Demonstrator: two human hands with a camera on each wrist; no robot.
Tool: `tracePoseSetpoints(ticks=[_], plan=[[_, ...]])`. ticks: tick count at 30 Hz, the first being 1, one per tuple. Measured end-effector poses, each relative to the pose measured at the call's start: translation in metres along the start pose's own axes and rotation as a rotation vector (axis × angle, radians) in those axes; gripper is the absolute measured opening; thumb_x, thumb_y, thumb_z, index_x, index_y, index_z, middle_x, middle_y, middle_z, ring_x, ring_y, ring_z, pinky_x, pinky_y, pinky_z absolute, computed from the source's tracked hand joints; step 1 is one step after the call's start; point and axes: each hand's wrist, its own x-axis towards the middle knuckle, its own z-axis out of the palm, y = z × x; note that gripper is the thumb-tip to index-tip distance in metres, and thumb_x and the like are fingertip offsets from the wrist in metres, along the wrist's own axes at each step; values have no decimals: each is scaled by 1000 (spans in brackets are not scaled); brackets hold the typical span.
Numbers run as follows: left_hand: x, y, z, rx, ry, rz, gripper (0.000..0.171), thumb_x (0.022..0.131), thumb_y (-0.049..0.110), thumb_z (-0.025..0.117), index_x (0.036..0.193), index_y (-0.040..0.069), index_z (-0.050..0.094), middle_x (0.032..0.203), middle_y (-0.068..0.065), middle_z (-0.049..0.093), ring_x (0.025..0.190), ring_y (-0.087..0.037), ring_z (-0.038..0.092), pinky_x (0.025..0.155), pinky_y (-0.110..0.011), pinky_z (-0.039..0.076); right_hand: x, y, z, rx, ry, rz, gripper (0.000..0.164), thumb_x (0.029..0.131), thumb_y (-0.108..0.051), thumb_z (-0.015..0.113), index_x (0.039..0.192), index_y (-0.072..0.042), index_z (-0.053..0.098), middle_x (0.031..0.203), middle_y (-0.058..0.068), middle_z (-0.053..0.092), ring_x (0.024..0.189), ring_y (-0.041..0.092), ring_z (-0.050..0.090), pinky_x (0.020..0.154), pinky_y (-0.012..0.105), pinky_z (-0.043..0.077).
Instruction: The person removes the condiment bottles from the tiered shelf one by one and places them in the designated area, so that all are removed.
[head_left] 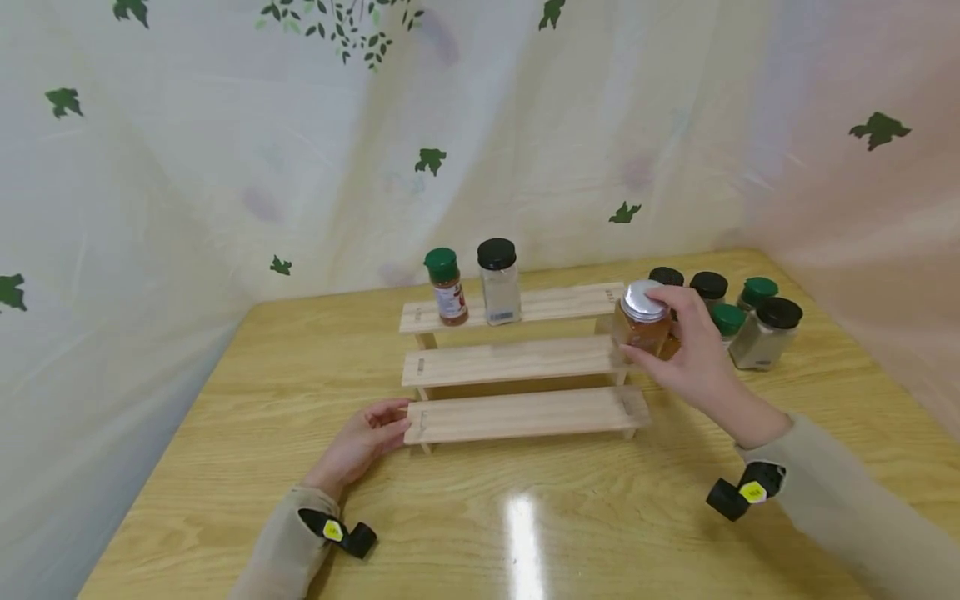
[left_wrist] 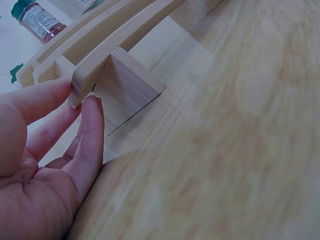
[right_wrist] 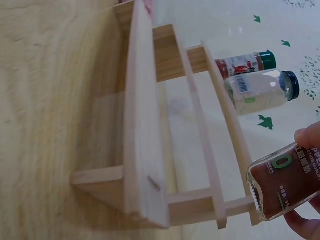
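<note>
A three-step wooden rack (head_left: 517, 363) stands on the table. My left hand (head_left: 365, 442) pinches the left end of its lowest step, thumb above and fingers beneath in the left wrist view. My right hand (head_left: 693, 354) grips a glass spice jar (head_left: 641, 321) with a silver lid and reddish-brown powder, held up near the right end of the upper steps. In the right wrist view the jar (right_wrist: 285, 182) shows its printed label. On the top step stand a green-lidded spice bottle (head_left: 448, 287) with red contents and a black-lidded jar (head_left: 500, 283) with pale contents.
Several black- and green-lidded jars (head_left: 765, 333) stand together on the table right of the rack, some partly hidden behind my right hand. A pale curtain (head_left: 337, 167) with leaf patterns hangs behind the wooden table (head_left: 300, 350).
</note>
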Motion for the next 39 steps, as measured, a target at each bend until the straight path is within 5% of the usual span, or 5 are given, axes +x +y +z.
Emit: tracePoseSetpoints(ticks=[5,19,27,32,39], plan=[[1,-1,-1,16,5,-3,34,92,-1,54,126,1,53,102,2,55,92,-8,59,81,-21,53,-18,7,-9,19,-4,-83,73,82,-53,56,122,7,42,115,23,46,111,-5,36,85,2,34],[0,0,-1,22,13,9,31,91,2,58,122,5,57,102,2,55,93,-8,58,81,-21,52,-59,27,-27,83,-43,-53,76,80,-52,58,124,9,43,121,-3,40,113,-3,39,85,-1,38],[1,-1,-1,17,5,13,30,91,2,58,120,9,58,102,2,55,93,-8,58,81,-21,53,-70,29,-28,-28,-86,90,82,54,24,78,126,9,41,114,15,43,109,-12,33,83,-4,34],[0,0,0,-2,-10,20,31,92,0,56,122,5,56,101,2,56,92,-8,59,81,-21,53,-73,34,-27,-79,-134,177,79,59,18,79,127,6,41,112,21,44,106,-16,29,78,0,38],[-1,1,1,-3,-15,13,32,93,-1,54,125,3,55,102,2,56,93,-8,59,81,-21,53,-75,40,-21,-117,-154,205,77,61,12,81,126,5,42,112,21,46,106,-3,37,67,46,55]])
